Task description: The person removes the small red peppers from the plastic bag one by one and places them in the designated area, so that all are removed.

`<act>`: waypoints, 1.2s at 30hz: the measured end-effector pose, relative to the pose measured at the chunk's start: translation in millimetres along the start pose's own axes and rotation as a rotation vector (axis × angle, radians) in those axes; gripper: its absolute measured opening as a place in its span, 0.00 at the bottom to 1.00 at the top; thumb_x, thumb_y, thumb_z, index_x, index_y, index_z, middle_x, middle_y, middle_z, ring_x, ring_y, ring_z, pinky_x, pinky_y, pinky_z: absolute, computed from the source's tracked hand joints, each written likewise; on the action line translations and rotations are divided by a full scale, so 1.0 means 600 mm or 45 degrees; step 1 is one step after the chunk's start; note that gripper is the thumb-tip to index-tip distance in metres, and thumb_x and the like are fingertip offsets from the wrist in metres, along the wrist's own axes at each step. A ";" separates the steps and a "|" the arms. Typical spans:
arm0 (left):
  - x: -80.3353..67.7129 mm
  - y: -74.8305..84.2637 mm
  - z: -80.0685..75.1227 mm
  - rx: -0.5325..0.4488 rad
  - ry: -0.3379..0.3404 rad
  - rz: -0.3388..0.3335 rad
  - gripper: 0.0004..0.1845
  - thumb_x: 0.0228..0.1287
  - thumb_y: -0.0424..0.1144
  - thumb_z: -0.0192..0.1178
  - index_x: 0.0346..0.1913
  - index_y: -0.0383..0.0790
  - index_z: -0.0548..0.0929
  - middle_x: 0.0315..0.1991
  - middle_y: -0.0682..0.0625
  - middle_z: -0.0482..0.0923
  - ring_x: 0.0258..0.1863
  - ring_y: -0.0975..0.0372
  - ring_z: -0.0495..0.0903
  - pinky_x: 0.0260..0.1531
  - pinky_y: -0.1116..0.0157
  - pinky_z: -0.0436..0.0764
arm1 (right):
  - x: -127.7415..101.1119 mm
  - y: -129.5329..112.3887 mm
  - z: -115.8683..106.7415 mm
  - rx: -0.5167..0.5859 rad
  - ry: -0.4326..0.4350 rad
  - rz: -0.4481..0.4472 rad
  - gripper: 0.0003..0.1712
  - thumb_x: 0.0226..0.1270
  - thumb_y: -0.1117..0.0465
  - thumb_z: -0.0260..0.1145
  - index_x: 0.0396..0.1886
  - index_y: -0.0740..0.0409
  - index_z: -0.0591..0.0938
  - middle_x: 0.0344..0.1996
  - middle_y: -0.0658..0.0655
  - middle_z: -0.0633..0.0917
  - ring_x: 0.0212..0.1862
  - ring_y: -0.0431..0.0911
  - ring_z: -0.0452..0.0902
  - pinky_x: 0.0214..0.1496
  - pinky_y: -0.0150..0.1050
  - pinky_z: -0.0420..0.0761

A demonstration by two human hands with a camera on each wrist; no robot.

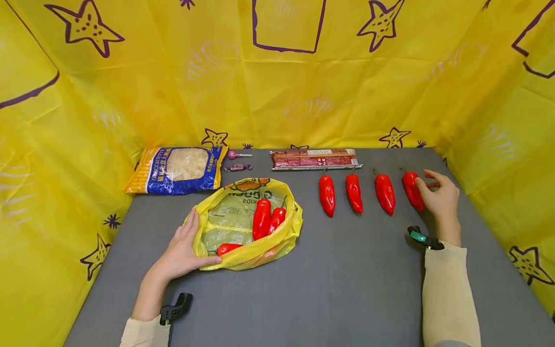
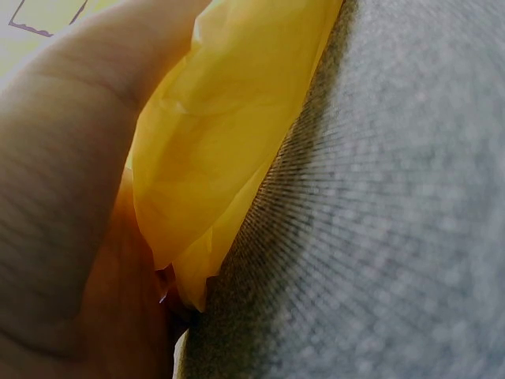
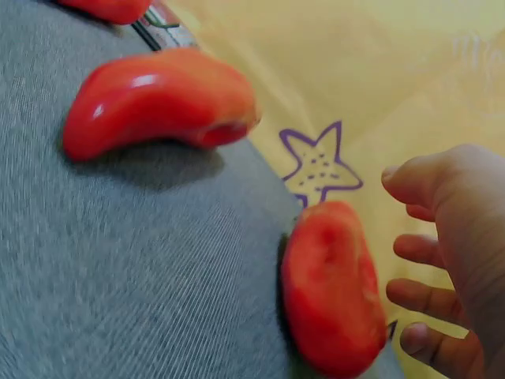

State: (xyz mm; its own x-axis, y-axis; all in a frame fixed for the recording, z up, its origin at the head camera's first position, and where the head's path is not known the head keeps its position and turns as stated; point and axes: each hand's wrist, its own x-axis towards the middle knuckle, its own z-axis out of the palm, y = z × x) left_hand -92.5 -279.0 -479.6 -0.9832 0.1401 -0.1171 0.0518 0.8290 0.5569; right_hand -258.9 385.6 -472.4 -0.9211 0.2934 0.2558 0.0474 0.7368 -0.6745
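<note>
At the right-hand end of the grey bench, the person's right grip stands just beside the last red pepper in a row of four. Its thumb and fingers are spread fairly wide and loosely bent; seen from the right wrist, they look short of the pepper, with nothing held. The neighbouring pepper lies near enough that a careless sweep might nudge it, so I'd keep to the outer side, thumb on one flank and fingertips on the other, round the thick middle. That glossy skin looks slippery; a gentle, even pinch should serve better than squeezing the tapered tip.

Well over to the left, the left grip rests against the near-left edge of the yellow bag, its thumb along the front and its fingers reaching up the side, nearly straight. Whether it pinches the film at all, I cannot tell. Three more peppers lie inside. Thin plastic like that probably folds inward at a touch, so a light, steady hold on the rim seems wise, and anything lowered in would best clear the edge and go down softly on the roomier left side.
</note>
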 end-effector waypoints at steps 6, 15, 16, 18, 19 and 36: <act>0.001 0.000 -0.001 -0.008 -0.003 -0.005 0.80 0.49 0.71 0.78 0.86 0.37 0.32 0.87 0.37 0.29 0.80 0.31 0.46 0.72 0.26 0.55 | -0.003 -0.026 -0.008 -0.001 0.026 -0.068 0.29 0.78 0.49 0.64 0.71 0.58 0.81 0.64 0.68 0.83 0.55 0.62 0.78 0.40 0.26 0.67; 0.000 -0.003 0.000 -0.007 -0.003 -0.012 0.80 0.49 0.72 0.77 0.86 0.37 0.32 0.87 0.37 0.28 0.80 0.30 0.45 0.72 0.25 0.54 | -0.008 -0.082 -0.008 0.193 0.092 -0.191 0.25 0.73 0.51 0.71 0.65 0.56 0.86 0.55 0.48 0.89 0.41 0.23 0.76 0.38 0.17 0.70; 0.000 -0.003 0.000 -0.007 -0.001 -0.012 0.80 0.49 0.72 0.77 0.86 0.37 0.32 0.87 0.37 0.29 0.80 0.30 0.45 0.72 0.25 0.54 | -0.009 -0.091 -0.010 0.214 0.091 -0.205 0.24 0.73 0.51 0.72 0.64 0.55 0.87 0.53 0.43 0.89 0.41 0.21 0.76 0.38 0.17 0.71; 0.000 -0.003 0.001 -0.006 0.001 -0.012 0.80 0.48 0.72 0.77 0.86 0.37 0.32 0.87 0.37 0.29 0.80 0.30 0.46 0.72 0.25 0.54 | -0.011 -0.110 -0.012 0.252 0.075 -0.235 0.24 0.73 0.52 0.72 0.65 0.56 0.87 0.51 0.38 0.88 0.41 0.19 0.75 0.40 0.17 0.72; 0.000 -0.003 0.001 -0.005 0.004 -0.012 0.80 0.48 0.73 0.77 0.86 0.37 0.32 0.87 0.38 0.29 0.80 0.31 0.46 0.72 0.25 0.54 | -0.013 -0.120 -0.012 0.263 0.059 -0.248 0.24 0.74 0.52 0.72 0.65 0.56 0.86 0.51 0.36 0.88 0.42 0.19 0.75 0.41 0.17 0.72; 0.000 -0.006 0.005 -0.018 0.010 -0.007 0.81 0.48 0.71 0.78 0.86 0.37 0.32 0.87 0.38 0.28 0.81 0.31 0.44 0.73 0.26 0.51 | -0.024 -0.272 0.099 0.373 -0.331 -0.496 0.23 0.78 0.55 0.68 0.68 0.57 0.84 0.61 0.63 0.86 0.50 0.46 0.84 0.47 0.26 0.78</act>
State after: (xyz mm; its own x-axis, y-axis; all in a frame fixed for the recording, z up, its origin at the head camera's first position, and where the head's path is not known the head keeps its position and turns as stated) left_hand -92.5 -280.4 -483.9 -0.9848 0.1311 -0.1141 0.0437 0.8221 0.5676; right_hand -276.3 224.7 -407.1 -0.9157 -0.1546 0.3709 -0.3918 0.5492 -0.7381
